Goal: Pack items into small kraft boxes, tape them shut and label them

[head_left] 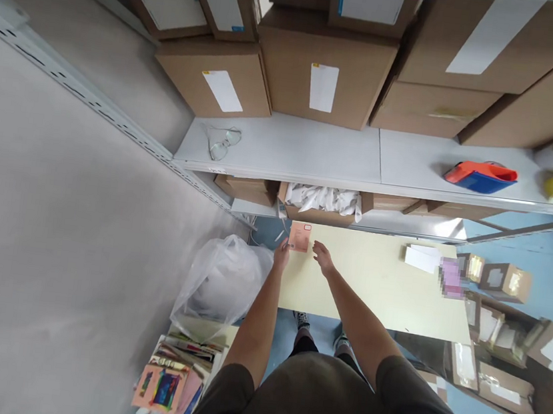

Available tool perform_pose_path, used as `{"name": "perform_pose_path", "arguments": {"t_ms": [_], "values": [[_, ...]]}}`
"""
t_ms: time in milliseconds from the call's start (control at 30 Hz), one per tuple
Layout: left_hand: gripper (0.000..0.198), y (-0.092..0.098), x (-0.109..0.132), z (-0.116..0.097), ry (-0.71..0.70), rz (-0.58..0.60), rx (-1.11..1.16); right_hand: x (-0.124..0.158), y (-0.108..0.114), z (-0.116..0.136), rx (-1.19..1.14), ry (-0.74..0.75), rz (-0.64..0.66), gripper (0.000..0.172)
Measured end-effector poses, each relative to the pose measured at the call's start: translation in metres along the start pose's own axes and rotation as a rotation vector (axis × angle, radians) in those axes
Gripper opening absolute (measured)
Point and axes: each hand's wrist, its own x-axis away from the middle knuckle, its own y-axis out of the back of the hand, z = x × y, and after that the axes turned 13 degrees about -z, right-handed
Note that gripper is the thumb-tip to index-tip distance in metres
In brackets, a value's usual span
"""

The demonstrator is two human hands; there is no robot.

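Observation:
A salmon-pink book [300,235], its cover showing a small red-outlined box near the top right, is at the left end of the pale yellow table [363,278]. My left hand [281,253] grips the book's lower left edge, its thumb near the corner. To the right of the book, a short gap away, my right hand [322,255] hangs over the table with fingers apart and nothing in them. Whether the book rests flat or is slightly lifted, I cannot tell.
Cardboard boxes [322,78] fill the shelf above, with glasses [222,144] and a tape dispenser [480,176] at its edge. A plastic bag [227,281] and stacked books [174,382] stand left. White papers [422,258] lie on the table; a large carton [547,408] holds parcels at right.

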Motion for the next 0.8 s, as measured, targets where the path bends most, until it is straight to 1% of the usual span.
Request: {"name": "perform_pose_path", "arguments": {"t_ms": [67,133,233,300,400,567,667,800], "values": [[0.037,0.002,0.005,-0.011,-0.011,0.025,-0.007,0.01,0.016,0.008,0.019,0.067,-0.065,0.054],[0.037,-0.002,0.012,-0.024,-0.031,0.053,-0.03,0.021,0.038,0.018,0.063,0.164,-0.111,0.051],[0.04,-0.021,0.022,-0.045,-0.127,0.104,-0.088,0.04,0.081,0.036,0.191,0.346,-0.175,0.048],[0.041,-0.04,0.033,-0.058,-0.234,0.14,-0.123,0.055,0.114,0.045,0.283,0.448,-0.234,0.048],[0.042,-0.075,0.054,-0.078,-0.372,0.178,-0.16,0.079,0.167,0.051,0.367,0.543,-0.351,0.049],[0.045,-0.137,0.095,-0.112,-0.486,0.277,-0.177,0.11,0.254,0.05,0.382,0.616,-0.558,0.05],[0.046,-0.173,0.115,-0.135,-0.586,0.336,-0.189,0.116,0.298,0.057,0.377,0.667,-0.633,0.05],[0.047,-0.219,0.135,-0.171,-0.674,0.331,-0.2,0.105,0.346,0.085,0.367,0.751,-0.657,0.052]]}}
